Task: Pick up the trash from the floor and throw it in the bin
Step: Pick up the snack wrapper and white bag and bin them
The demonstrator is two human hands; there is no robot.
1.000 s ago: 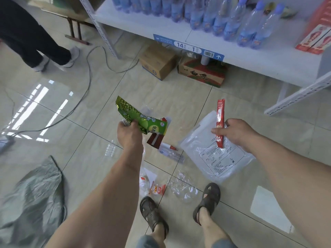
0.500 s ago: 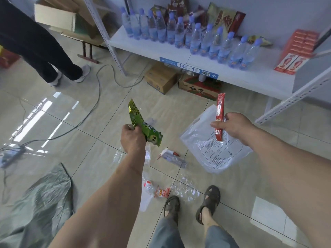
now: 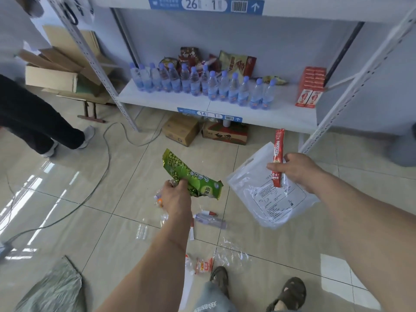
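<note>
Here, left hand (image 3: 176, 194) around green wrapper (image 3: 191, 177).

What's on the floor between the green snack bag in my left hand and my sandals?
In the head view, a small tube, crumpled clear plastic and a red-and-white wrapper lie between the green snack bag and the sandals.

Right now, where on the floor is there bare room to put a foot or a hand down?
Bare tile lies left of the left hand, between the grey cable and the grey sack. More lies ahead, between the green packet and the cardboard boxes. It is crowded below the hands: a small tube, clear wrappers and a red wrapper near the sandals.
</note>
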